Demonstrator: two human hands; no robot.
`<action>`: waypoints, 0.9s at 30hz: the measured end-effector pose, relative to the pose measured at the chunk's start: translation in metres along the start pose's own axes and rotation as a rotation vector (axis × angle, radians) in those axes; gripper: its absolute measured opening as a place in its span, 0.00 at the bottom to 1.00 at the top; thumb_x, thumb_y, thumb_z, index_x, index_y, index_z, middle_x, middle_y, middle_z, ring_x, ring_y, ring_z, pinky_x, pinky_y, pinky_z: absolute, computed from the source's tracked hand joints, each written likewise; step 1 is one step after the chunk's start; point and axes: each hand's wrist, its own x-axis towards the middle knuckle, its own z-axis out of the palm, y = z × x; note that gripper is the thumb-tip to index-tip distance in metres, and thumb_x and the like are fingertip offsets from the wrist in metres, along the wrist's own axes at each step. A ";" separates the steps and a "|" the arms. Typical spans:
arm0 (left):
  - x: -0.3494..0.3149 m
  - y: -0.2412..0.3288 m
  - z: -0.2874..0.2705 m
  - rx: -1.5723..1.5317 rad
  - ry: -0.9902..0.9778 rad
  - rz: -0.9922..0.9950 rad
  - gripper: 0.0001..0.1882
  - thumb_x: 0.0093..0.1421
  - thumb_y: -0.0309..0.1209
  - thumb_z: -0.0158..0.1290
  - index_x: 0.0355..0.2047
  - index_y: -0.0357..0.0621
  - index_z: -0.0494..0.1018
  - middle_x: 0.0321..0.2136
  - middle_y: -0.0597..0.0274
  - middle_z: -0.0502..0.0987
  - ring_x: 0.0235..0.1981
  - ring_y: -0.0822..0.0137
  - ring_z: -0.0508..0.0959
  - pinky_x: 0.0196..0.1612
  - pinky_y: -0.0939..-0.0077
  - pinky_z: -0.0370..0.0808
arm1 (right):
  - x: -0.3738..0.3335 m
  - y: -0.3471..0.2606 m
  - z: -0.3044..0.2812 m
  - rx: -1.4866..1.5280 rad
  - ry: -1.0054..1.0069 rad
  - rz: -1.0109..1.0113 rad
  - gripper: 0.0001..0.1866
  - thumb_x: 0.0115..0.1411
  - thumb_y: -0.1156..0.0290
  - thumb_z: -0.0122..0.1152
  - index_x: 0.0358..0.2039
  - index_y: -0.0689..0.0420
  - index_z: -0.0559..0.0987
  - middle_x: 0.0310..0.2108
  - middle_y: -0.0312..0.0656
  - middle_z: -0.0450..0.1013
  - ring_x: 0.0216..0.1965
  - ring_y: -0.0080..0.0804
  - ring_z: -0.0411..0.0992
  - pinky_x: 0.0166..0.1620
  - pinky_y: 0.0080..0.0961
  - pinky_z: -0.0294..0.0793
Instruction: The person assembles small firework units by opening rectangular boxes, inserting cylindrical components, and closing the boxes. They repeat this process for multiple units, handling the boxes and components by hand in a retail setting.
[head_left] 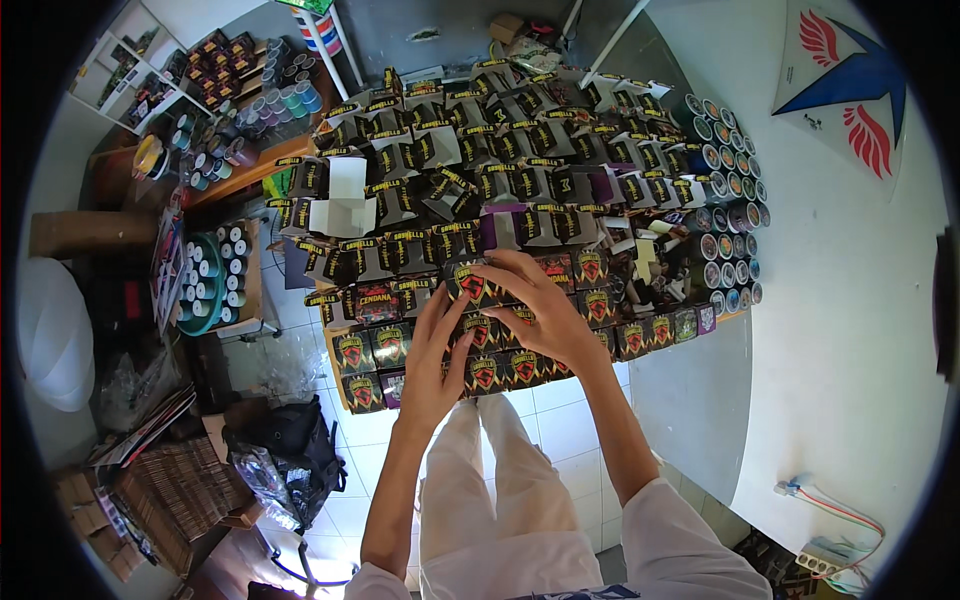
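Over the front part of a table packed with small cartons, both my hands meet at one small black box [470,284] with a red and yellow emblem on its face. My left hand [432,362] grips the box from its left, its fingertips against the side and front edge. From the right, my right hand [543,312] lays its fingers across the top and right side of the same box. Below my hands sit rows of closed black boxes [484,374] with the same emblem. Beyond them stand many black boxes [520,185] with raised flaps.
Round tins [722,160] are stacked along the table's right end. A heap of small bottles and papers [645,262] lies near them. An open white-lined box [343,217] stands at the left. A green basin [205,285] holds white-capped containers. A black bag [290,455] rests on the tiled floor.
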 end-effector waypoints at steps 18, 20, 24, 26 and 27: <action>0.002 -0.012 0.016 0.690 -0.068 0.175 0.20 0.73 0.33 0.56 0.62 0.42 0.78 0.64 0.55 0.74 0.61 0.51 0.73 0.62 0.50 0.69 | -0.007 0.030 0.009 -0.478 0.052 -0.164 0.24 0.60 0.64 0.76 0.58 0.43 0.84 0.63 0.38 0.72 0.69 0.44 0.65 0.71 0.50 0.61; 0.002 -0.015 0.023 0.700 -0.072 0.163 0.20 0.73 0.35 0.55 0.60 0.41 0.79 0.62 0.58 0.76 0.62 0.53 0.72 0.63 0.51 0.66 | -0.008 0.032 0.010 -0.565 0.077 -0.192 0.20 0.61 0.63 0.75 0.54 0.46 0.85 0.61 0.39 0.72 0.68 0.42 0.65 0.69 0.51 0.61; 0.006 -0.010 0.019 0.618 -0.063 0.132 0.19 0.71 0.32 0.56 0.58 0.39 0.79 0.61 0.57 0.78 0.62 0.51 0.72 0.63 0.50 0.66 | -0.006 0.031 0.013 -0.503 0.122 -0.129 0.15 0.63 0.64 0.74 0.50 0.49 0.86 0.57 0.38 0.75 0.64 0.42 0.68 0.64 0.48 0.64; 0.004 -0.006 0.017 0.549 -0.040 0.121 0.18 0.70 0.32 0.57 0.57 0.40 0.80 0.59 0.57 0.78 0.61 0.51 0.73 0.64 0.51 0.66 | -0.001 0.029 0.017 -0.457 0.138 -0.122 0.16 0.63 0.66 0.73 0.51 0.50 0.86 0.55 0.37 0.76 0.61 0.41 0.71 0.62 0.46 0.65; 0.002 -0.004 0.015 0.514 -0.027 0.115 0.17 0.70 0.32 0.57 0.57 0.40 0.80 0.59 0.56 0.78 0.61 0.51 0.74 0.64 0.51 0.66 | 0.003 0.026 0.020 -0.413 0.146 -0.115 0.16 0.63 0.67 0.73 0.51 0.50 0.86 0.54 0.37 0.76 0.59 0.41 0.71 0.61 0.45 0.66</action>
